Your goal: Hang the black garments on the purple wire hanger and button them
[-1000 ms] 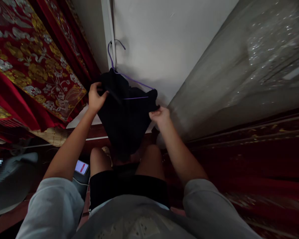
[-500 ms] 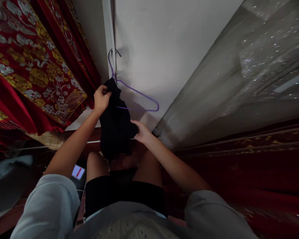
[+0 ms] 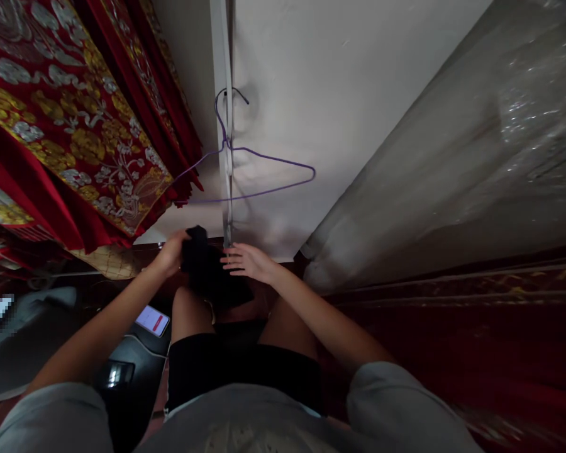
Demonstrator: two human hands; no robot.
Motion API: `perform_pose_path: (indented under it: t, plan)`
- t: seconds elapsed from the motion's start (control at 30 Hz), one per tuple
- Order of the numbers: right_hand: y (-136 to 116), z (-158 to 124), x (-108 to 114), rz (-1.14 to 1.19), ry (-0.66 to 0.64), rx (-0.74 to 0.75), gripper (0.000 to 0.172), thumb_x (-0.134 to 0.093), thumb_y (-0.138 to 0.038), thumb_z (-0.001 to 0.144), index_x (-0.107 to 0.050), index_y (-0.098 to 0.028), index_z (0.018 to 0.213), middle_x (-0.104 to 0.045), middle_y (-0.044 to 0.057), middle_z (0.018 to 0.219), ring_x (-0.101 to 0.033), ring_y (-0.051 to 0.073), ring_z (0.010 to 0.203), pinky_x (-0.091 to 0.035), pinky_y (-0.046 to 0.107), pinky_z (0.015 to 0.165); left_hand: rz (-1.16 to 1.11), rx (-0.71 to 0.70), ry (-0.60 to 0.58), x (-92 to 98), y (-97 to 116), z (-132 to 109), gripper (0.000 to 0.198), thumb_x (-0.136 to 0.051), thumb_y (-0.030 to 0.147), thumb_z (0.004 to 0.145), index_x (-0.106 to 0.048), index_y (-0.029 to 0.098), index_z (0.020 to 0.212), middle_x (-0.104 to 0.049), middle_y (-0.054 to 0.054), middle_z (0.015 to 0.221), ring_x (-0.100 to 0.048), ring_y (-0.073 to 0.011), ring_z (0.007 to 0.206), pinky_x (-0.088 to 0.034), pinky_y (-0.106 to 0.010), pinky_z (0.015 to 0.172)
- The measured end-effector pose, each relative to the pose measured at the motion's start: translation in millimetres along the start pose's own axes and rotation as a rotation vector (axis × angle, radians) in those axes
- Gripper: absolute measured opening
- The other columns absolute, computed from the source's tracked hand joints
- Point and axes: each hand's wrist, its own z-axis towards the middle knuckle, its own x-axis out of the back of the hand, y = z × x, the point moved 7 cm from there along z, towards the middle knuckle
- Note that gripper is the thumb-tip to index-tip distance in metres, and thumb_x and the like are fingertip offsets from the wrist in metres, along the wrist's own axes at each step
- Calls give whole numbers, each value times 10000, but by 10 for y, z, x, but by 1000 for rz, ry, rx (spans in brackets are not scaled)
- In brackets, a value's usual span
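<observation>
My left hand (image 3: 173, 253) is closed on a black garment (image 3: 212, 274), which hangs bunched above my knees; its exact kind does not show. My right hand (image 3: 248, 261) is beside the garment's right side, fingers stretched out and apart. Whether those fingertips touch the cloth I cannot tell. Above both hands a bare purple wire hanger (image 3: 273, 158) hangs by its hook on a white strip (image 3: 228, 126) against the wall. The hanger's left end reaches the red cloth.
Red cloth (image 3: 89, 138) with gold and silver embroidery hangs at the left. A plastic-covered surface (image 3: 434, 157) leans at the right. A lit phone (image 3: 153, 321) lies by my left leg, near a dark glossy object (image 3: 117, 374). The white wall (image 3: 339, 75) stands in front.
The black garment has come off the purple hanger and moved down toward my knees in my left hand. My right hand has let go of its edge and opened.
</observation>
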Motion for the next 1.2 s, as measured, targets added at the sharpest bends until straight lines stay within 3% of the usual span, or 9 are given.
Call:
perform_pose_path:
  t: [0.17, 0.3, 0.43, 0.53, 0.73, 0.83, 0.93, 1.03, 1.2]
  plan:
    - [-257, -284, -720, 194, -345, -57, 468, -455, -558, 1044, -689, -169, 929, -726, 71, 822, -691, 185, 787, -565, 297, 773, 234, -86, -145, -187, 451, -388, 214, -564, 316, 992, -733, 187, 1016, -689, -109, 1061, -621, -281, 1075, -493, -461, 1042]
    - [-405, -535, -804, 100, -396, 14, 308, -717, -478, 906, -700, -175, 956, -731, 50, 845, -699, 170, 792, -580, 282, 794, 152, -198, -54, -70, 571, -400, 401, -453, 507, 1063, -662, 210, 1233, -504, -151, 1524, -427, -333, 1441, -341, -534, 1208]
    - [-534, -730, -652, -441, -428, -57, 293, -856, -311, 742, -719, -180, 965, -751, 41, 903, -692, 163, 760, -567, 278, 732, -156, 28, -588, -466, 108, -484, 834, -118, 791, 1006, -655, 184, 1202, -725, -128, 1190, -675, -269, 1106, -536, -371, 971]
    - [-961, -736, -472, -954, -345, 172, 120, -719, -170, 781, -760, -178, 893, -758, 36, 896, -693, 177, 824, -554, 294, 811, 58, 110, -813, -619, -229, -641, 755, -311, 797, 987, -732, 171, 940, -754, -94, 877, -700, -240, 821, -536, -308, 793]
    - [-1954, -380, -40, -1088, 344, 827, 636, -576, -114, 757, -648, -201, 1383, -700, 86, 1326, -676, 253, 1128, -497, 391, 1060, 528, 108, -609, -56, -467, -456, 353, -522, 330, 991, -716, 177, 1243, -757, -148, 1214, -721, -307, 1105, -506, -347, 952]
    - [-1966, -13, 121, -1036, 407, 729, 594, -550, -146, 748, -673, -175, 1328, -722, 93, 1264, -669, 256, 1115, -497, 388, 1038, 724, 210, -549, 264, -529, -386, 339, -479, 295, 1005, -729, 159, 1188, -750, -171, 1220, -711, -323, 1142, -508, -359, 948]
    - [-1902, 141, 280, -959, 412, 616, 296, -521, -205, 750, -745, -164, 939, -734, 44, 898, -657, 215, 850, -513, 322, 821, 865, 311, -452, 501, -574, -369, 361, -413, 316, 1035, -736, 155, 1032, -765, -184, 1082, -728, -336, 1038, -518, -384, 869]
    - [-1975, -55, 445, -944, 492, 711, 94, -593, -257, 706, -650, -182, 701, -584, -19, 660, -535, 159, 668, -392, 262, 647, 846, 280, -299, 637, -539, -304, 338, -396, 275, 1027, -691, 155, 914, -749, -182, 974, -721, -317, 938, -510, -389, 828]
    - [-2000, -466, 647, -954, 514, 670, 179, -700, -321, 669, -594, -182, 630, -457, -43, 565, -442, 130, 586, -279, 262, 564, 587, 32, 28, 654, -189, 23, 228, -404, 219, 989, -579, 178, 849, -676, -116, 870, -660, -240, 844, -518, -358, 826]
